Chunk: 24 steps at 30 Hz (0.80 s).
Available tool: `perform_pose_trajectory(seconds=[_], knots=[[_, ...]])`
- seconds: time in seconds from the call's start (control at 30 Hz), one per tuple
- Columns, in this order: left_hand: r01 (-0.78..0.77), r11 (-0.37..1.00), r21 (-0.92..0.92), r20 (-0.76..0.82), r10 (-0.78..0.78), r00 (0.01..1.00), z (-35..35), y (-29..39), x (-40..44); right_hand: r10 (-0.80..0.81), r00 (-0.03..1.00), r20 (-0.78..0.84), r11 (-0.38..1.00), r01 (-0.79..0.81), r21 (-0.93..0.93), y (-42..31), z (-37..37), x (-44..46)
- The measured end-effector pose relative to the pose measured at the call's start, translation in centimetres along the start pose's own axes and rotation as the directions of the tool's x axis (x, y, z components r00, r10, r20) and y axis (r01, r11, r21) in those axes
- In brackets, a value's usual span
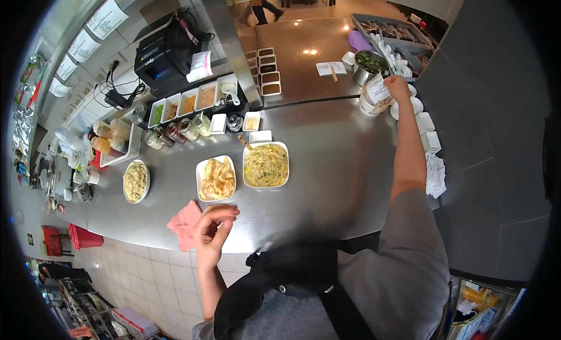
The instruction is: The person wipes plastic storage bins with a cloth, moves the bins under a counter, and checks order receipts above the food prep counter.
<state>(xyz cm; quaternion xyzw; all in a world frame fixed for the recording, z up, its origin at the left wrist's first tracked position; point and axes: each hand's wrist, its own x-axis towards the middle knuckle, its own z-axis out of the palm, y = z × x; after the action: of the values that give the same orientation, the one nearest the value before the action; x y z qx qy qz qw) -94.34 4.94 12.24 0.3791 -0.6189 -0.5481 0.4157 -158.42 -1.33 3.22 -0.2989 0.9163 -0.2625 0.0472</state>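
My right hand (398, 87) reaches to the back right with its fingers closed on a printed paper slip (377, 90). The slip is at the mouth of a white tub (369, 108) with print on its side. My left hand (214, 228) hovers over the front edge of the counter, fingers loosely curled and thumb a little apart, with nothing visible in it. Beside it lies a pink cloth (184, 223). Beyond that hand are a square dish of golden fried pieces (217, 179) and a square bowl of fried rice (266, 165).
An oval plate of rice (135, 181) stands at left. Behind are spice jars (187, 128), topping containers (188, 101) and a black printer (162, 55). A metal pot of greens (371, 62), a grey cutlery tray (392, 31) and stacked white dishes (429, 132) line the right side.
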Motion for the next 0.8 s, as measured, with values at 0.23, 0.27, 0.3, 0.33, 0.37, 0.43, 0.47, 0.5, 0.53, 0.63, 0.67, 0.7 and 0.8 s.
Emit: perform_pose_trajectory(seconds=[0.23, 0.27, 0.3, 0.33, 0.37, 0.43, 0.47, 0.5, 0.53, 0.63, 0.67, 0.7, 0.8], knots=[[-0.281, 0.903, -0.323, 0.858, 0.405, 0.315, 1.8, 7.1, 0.1, -0.242, 0.962, -0.123, 0.948, 0.208, -0.241, 2.5, 4.7, 1.8], [-0.282, 0.912, -0.299, 0.873, 0.381, 0.306, 2.0, 7.2, -0.1, -0.275, 0.953, -0.125, 0.926, 0.228, -0.300, 1.8, 5.3, 1.3], [-0.311, 0.905, -0.291, 0.878, 0.382, 0.289, 2.0, 7.4, 0.0, -0.282, 0.950, -0.134, 0.903, 0.215, -0.372, 0.9, 5.1, 0.2], [-0.340, 0.897, -0.283, 0.883, 0.382, 0.273, 1.9, 7.5, 0.0, -0.287, 0.947, -0.147, 0.883, 0.201, -0.425, -0.1, 4.7, -1.2], [-0.365, 0.900, -0.241, 0.888, 0.356, 0.292, 1.8, 7.5, -0.4, -0.292, 0.943, -0.161, 0.868, 0.191, -0.459, -1.2, 4.3, -2.2], [-0.421, 0.881, -0.216, 0.882, 0.361, 0.303, 1.9, 7.6, -0.9, -0.297, 0.939, -0.171, 0.866, 0.190, -0.463, -3.2, 2.9, -4.2], [-0.417, 0.879, -0.231, 0.880, 0.372, 0.296, 2.0, 7.4, -1.2, -0.261, 0.955, -0.138, 0.870, 0.171, -0.463, -4.8, 1.8, -5.5], [-0.463, 0.859, -0.217, 0.885, 0.373, 0.277, 2.2, 7.2, -1.6, -0.286, 0.948, -0.142, 0.876, 0.198, -0.441, -4.8, 1.9, -5.6], [-0.508, 0.836, -0.205, 0.893, 0.372, 0.252, 2.2, 7.2, -2.0, -0.304, 0.941, -0.150, 0.882, 0.219, -0.418, -5.3, 1.8, -5.4], [-0.606, 0.788, -0.106, 0.887, 0.350, 0.300, 1.7, 7.9, -3.3, -0.370, 0.928, -0.048, 0.901, 0.346, -0.261, -10.3, -1.5, -9.6], [-0.612, 0.786, -0.091, 0.883, 0.348, 0.316, 1.1, 8.4, -3.5, -0.387, 0.921, -0.044, 0.896, 0.365, -0.253, -11.5, -2.1, -11.0], [-0.640, 0.768, 0.016, 0.853, 0.323, 0.409, 0.2, 9.1, -3.5, -0.485, 0.874, -0.031, 0.856, 0.467, -0.223, -12.7, -2.4, -12.2], [-0.634, 0.733, 0.244, 0.689, 0.329, 0.646, -3.4, 10.0, -4.3, -0.686, 0.727, 0.030, 0.721, 0.684, -0.111, -16.0, -2.8, -15.5]])
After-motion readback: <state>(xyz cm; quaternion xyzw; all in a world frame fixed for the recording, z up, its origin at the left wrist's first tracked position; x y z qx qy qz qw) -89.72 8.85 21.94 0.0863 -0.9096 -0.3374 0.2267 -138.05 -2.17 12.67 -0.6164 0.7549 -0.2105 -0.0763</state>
